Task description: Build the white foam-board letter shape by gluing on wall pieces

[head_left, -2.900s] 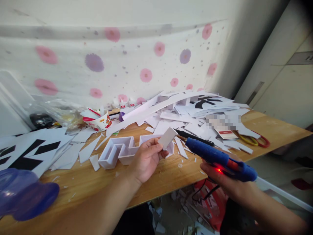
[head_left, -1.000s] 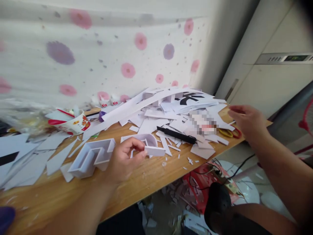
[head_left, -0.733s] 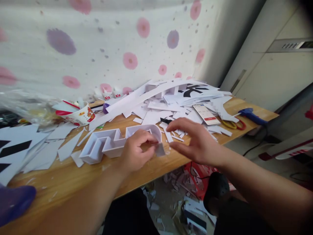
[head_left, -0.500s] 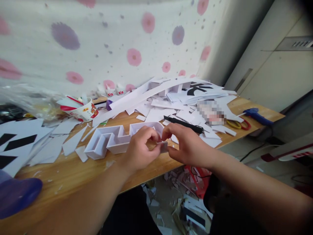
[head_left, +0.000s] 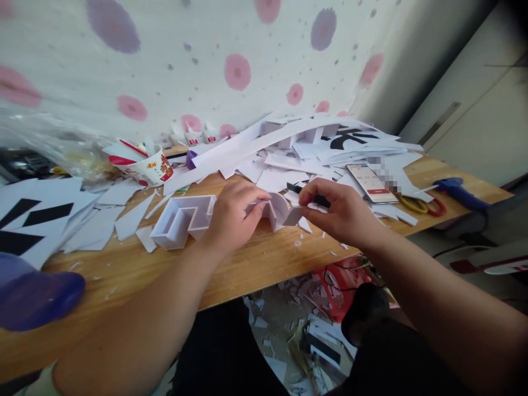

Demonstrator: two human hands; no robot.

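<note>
A white foam-board channel shape (head_left: 181, 217) lies on the wooden table (head_left: 264, 264) near its front edge. My left hand (head_left: 233, 217) rests on the shape's right part, its fingers curled and pressing on the curved white wall (head_left: 277, 209). My right hand (head_left: 342, 212) pinches a small white rectangular piece (head_left: 293, 215) and holds it against that wall's right end. A black pen-like tool (head_left: 307, 193) lies just behind my right hand.
White paper and board scraps (head_left: 297, 154) pile up at the back. A phone (head_left: 366, 182), yellow-and-red scissors (head_left: 424, 205) and a blue glue gun (head_left: 460, 192) lie at the right. A paper cup (head_left: 144, 165) stands back left; a purple object (head_left: 33, 291) sits front left.
My right hand put the glue gun down at the table's right end, came back and took hold of the small white piece beside my left hand; both now press it to the shape.
</note>
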